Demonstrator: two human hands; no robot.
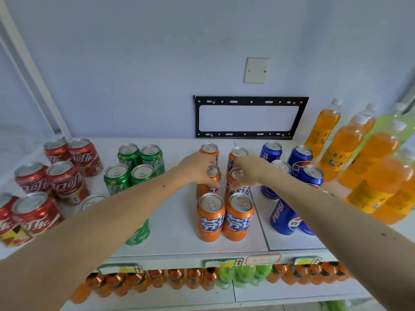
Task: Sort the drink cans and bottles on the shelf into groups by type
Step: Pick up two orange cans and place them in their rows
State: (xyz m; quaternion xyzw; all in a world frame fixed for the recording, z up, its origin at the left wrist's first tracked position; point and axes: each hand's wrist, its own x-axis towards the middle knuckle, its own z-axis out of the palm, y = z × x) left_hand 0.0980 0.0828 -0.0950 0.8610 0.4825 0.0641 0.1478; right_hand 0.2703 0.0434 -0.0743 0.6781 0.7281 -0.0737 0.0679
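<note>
Orange cans stand in two columns at the middle of the white shelf [179, 221]. My left hand [197, 168] grips the middle can of the left column [210, 189]. My right hand [249, 170] grips the middle can of the right column [237, 188]. Two front orange cans [224, 217] stand side by side nearer me. Red cola cans [65, 179] are grouped at the left, green cans [132, 169] beside them, and blue Pepsi cans [289, 176] right of the orange ones. Orange drink bottles [350, 151] stand at the far right.
A green bottle [397, 131] stands among the orange bottles at the right. One green can [138, 234] shows under my left forearm. A black metal bracket [249, 117] hangs on the wall behind. The lower shelf [292, 292] holds rows of orange and green bottles.
</note>
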